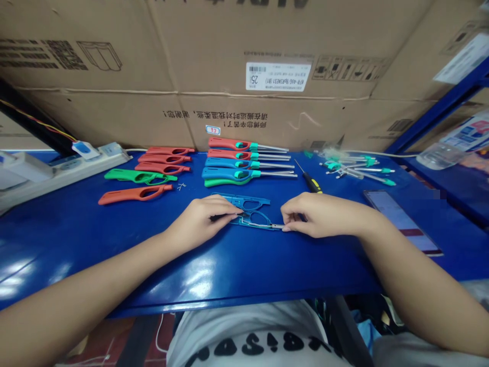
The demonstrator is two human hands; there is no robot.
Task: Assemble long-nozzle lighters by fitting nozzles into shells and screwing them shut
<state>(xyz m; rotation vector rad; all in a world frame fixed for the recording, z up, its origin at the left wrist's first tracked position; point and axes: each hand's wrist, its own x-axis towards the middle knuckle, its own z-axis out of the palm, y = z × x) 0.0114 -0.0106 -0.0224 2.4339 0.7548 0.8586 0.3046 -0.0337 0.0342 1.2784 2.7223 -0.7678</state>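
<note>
Two blue lighter shell halves lie on the blue table in front of me: the rear half [260, 202] is bare inside, and the front half [254, 225] carries a thin pale wire. My left hand [206, 216] is closed in a pinch over the left end of the front half; what sits between its fingertips is mostly hidden, with a dark bit showing. From the right, my right hand [311, 214] pinches the metal tube [277, 227] at the nose of that same half.
Behind the shells lie assembled lighters [231, 175] with metal tubes. Red and green shells [141, 176] rest at left beside a power strip [82, 163]. To the right are a screwdriver [311, 181], several tubes with green tips [362, 165] and a phone [401, 219]. Cardboard [214, 61] walls the back.
</note>
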